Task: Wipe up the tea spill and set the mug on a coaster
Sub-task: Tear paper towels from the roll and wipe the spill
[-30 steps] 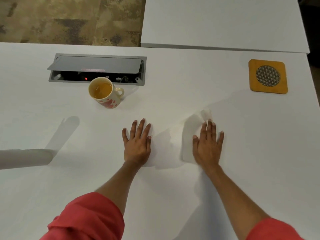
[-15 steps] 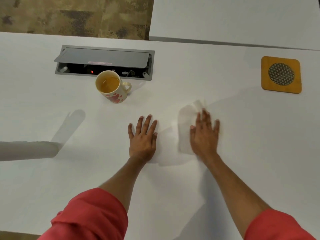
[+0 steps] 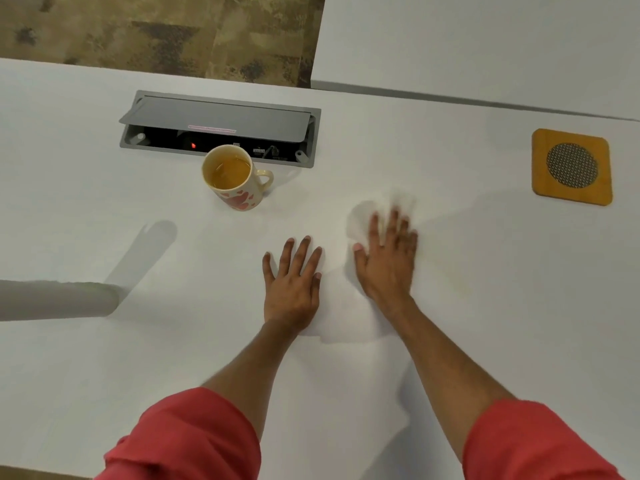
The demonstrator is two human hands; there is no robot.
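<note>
Cream mug (image 3: 235,178) with red hearts, upright toward the far edge of the white surface (image 3: 485,306), roughly half full of amber tea, handle turned to the right. Just behind it, a recessed grey cable box (image 3: 218,128) with its lid propped open over dark sockets and one small red light.

Flat on the surface nearer the middle, both hands. Left hand (image 3: 292,282) palm down, fingers spread and straight, holding nothing, resting at the left edge of a white paper towel (image 3: 360,220). Right hand (image 3: 386,261) pressed flat on top of that towel, fingers straight and blurred (no pinch, just pressure). Faint yellowish trace on the surface just right of the right hand. Mug well apart from both hands, beyond and left of the left hand. Wooden coaster (image 3: 571,168) with a round mesh centre, bare, near the far right corner, well apart from the right hand.

Compared with half a second ago: right hand farther out and more to the right on the towel; left hand, mug and coaster unmoved.
</note>
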